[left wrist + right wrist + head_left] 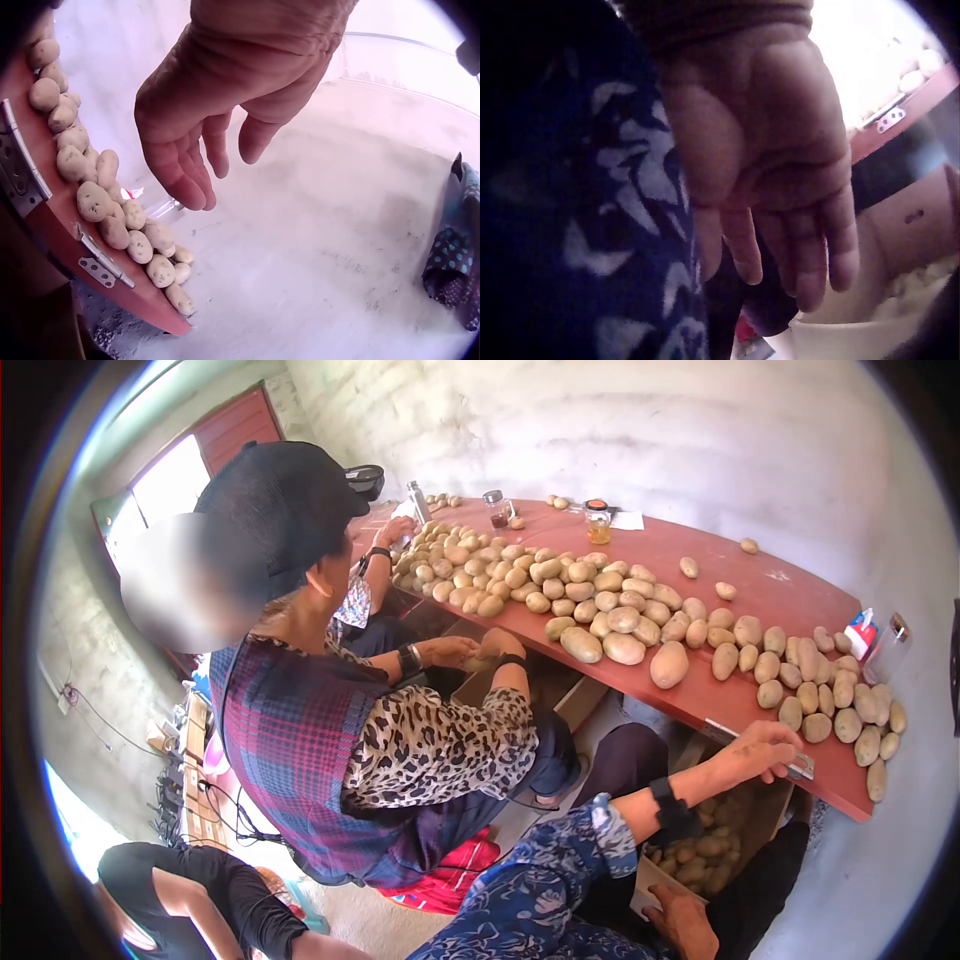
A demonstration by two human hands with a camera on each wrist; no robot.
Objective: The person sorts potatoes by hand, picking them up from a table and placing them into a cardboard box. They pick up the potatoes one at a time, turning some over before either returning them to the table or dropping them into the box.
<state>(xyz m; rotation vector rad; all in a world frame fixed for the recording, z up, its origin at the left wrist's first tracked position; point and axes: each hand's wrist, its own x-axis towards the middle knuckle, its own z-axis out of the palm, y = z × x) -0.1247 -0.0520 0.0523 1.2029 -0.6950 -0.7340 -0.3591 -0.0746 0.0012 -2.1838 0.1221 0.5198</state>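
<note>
Holding the right hand point(683, 922) low beside a box point(930, 232) under the counter point(770, 575), with slack, extended fingers and an empty grip; being unable to tell whether touching the box. Holding the left hand point(755, 753) just beside a metal hinge point(803, 766) at the counter's near edge, with loosely bent fingers, likewise gripping nothing. Apparently sorting potatoes point(623, 620), heaped along the counter, crowded at its right end and also lying in the box; seemingly being between two picks, next calling for reaching over that edge and bending fingers round one potato. Sitting next to a person point(430, 745) in leopard-print sleeves. Facing a red, white and blue packet point(861, 630) with print too small for reading, then, nearer the wall point(700, 450), an amber jar point(598, 528), showing no legible brand or label
</note>
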